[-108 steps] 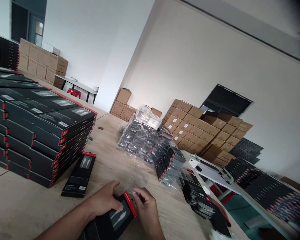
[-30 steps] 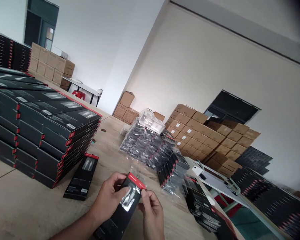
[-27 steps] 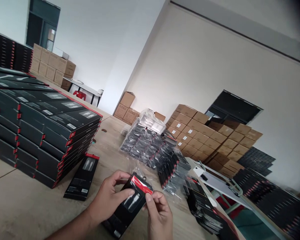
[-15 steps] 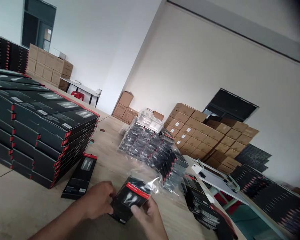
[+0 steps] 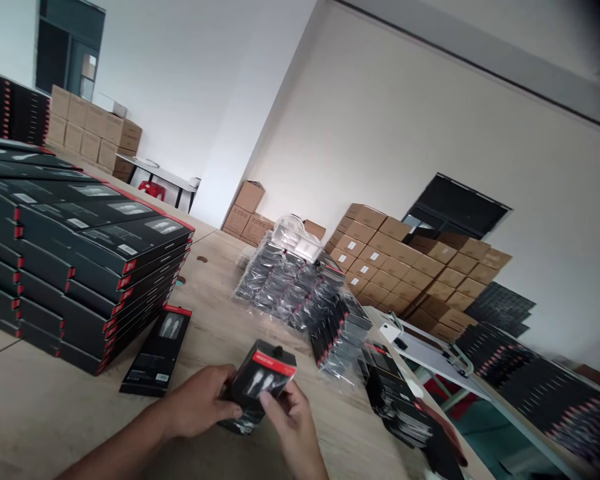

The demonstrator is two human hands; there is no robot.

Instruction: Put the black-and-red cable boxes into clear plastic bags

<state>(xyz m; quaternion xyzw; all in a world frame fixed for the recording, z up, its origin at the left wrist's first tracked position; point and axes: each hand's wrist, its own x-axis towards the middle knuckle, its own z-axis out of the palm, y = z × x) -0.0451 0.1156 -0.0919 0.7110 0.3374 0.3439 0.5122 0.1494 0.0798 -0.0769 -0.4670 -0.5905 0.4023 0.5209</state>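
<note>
A stack of black boxes [image 5: 263,375] with red top edges and pictures of white cable plugs is held over the wooden table [image 5: 215,287]. My left hand [image 5: 205,401] grips its left side, thumb in front. My right hand [image 5: 294,420] is closed on its right side, thumb on the front face. Another flat black box [image 5: 157,350] lies on the table, left of my left hand. Beyond my hands, plastic-wrapped bundles of black boxes [image 5: 290,287] are piled up. The fingers behind the held stack are hidden.
A tall stack of black boxes [image 5: 80,267] fills the left side. Loose black packaging [image 5: 397,400] lies at the table's right edge, near a white cart [image 5: 430,347]. Brown cartons [image 5: 390,260] stand along the back wall.
The held boxes have turned more upright, and the clear plastic near their top has moved away from them. My left hand has shifted slightly right.
</note>
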